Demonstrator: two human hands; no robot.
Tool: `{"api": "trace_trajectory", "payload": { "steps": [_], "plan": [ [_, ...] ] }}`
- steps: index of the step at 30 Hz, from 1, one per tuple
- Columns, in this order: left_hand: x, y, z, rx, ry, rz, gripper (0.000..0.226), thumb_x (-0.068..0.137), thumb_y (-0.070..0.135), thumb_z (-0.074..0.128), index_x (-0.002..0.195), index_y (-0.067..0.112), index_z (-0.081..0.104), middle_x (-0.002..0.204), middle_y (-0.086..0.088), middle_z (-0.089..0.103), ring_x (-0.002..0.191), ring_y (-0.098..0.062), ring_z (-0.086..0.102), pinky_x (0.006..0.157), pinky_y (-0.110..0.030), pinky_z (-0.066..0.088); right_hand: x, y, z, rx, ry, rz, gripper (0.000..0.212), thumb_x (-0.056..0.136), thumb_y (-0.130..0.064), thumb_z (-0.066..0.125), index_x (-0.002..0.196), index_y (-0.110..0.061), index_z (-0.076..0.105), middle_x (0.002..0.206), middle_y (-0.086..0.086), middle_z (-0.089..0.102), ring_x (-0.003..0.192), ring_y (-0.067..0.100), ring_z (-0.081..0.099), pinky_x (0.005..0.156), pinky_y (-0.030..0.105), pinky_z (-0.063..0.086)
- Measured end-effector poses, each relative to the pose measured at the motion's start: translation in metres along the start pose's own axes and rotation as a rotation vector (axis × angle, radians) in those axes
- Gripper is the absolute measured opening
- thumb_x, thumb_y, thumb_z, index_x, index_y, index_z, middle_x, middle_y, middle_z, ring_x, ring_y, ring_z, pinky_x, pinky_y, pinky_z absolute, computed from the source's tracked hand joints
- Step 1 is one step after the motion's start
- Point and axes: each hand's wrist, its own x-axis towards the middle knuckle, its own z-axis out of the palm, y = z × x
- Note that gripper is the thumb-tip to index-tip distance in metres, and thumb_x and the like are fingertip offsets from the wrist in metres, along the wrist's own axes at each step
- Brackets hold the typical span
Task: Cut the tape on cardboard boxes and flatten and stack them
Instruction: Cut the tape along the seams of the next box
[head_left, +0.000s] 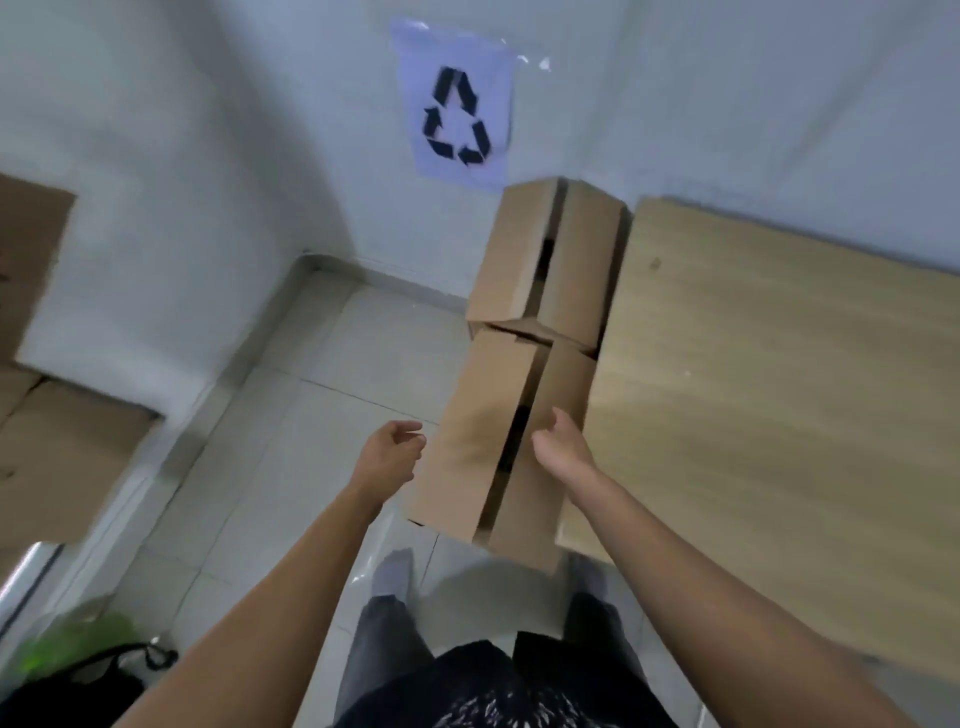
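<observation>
Both hands are out in front, apart, with the near box (493, 447) between them. The left hand (393, 451) hangs just to the side of it, fingers loosely curled round nothing. The right hand (561, 448) is over the flap on its own side, right beside the dark gap down the middle. The picture is smeared, and I can't tell whether it grips the flap or only hovers.

That gap looks like a seam already open, so the flaps are probably loose. Just beyond the fingertips is a second box (548, 249), up against the wall under the recycling sign (457, 114); I can't tell whether the two are joined.

Here's the worry. The near box sits along the edge of the wooden table (779, 395) by the right wrist. If the right hand presses its flap alone, the box may twist towards the empty left hand and drop to the tiled floor (291, 415). Fingers slipping into the gap could be pinched as it folds. The flat cardboard (57, 447) lies well out past the left hand, so it's a carry.
</observation>
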Motion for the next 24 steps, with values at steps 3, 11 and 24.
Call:
{"api": "trace_trajectory", "payload": {
  "steps": [3,11,24],
  "plan": [
    [0.041,-0.009,-0.010,0.129,-0.139,-0.011,0.034,0.098,0.017,0.061,0.131,0.012,0.057,0.114,-0.003,0.064,0.100,-0.022,0.061,0.096,-0.043,0.052,0.002,0.006,0.032,0.057,0.114,0.101,0.070,0.099,-0.005,0.043,0.160,-0.010,0.011,0.167,0.008,0.014,0.153,0.026,0.016,0.123,0.035,0.017],
    [0.104,-0.047,0.004,0.300,-0.466,-0.150,0.071,0.094,0.037,0.070,0.153,0.018,0.037,0.143,-0.002,0.053,0.123,-0.020,0.054,0.101,-0.038,0.046,0.016,0.057,0.086,0.197,0.241,0.439,0.052,0.107,-0.030,0.044,0.151,-0.003,0.036,0.152,0.017,0.043,0.138,0.032,0.042,0.108,0.031,0.032],
    [0.122,-0.059,-0.011,0.192,-0.551,-0.241,0.121,0.052,0.077,0.079,0.154,0.034,0.030,0.150,-0.001,0.044,0.132,-0.024,0.047,0.107,-0.048,0.037,-0.006,0.063,0.110,0.298,0.340,0.435,0.105,0.087,-0.067,0.061,0.160,-0.022,0.000,0.167,0.007,0.014,0.151,0.034,0.019,0.121,0.053,0.021]
  ]
}}
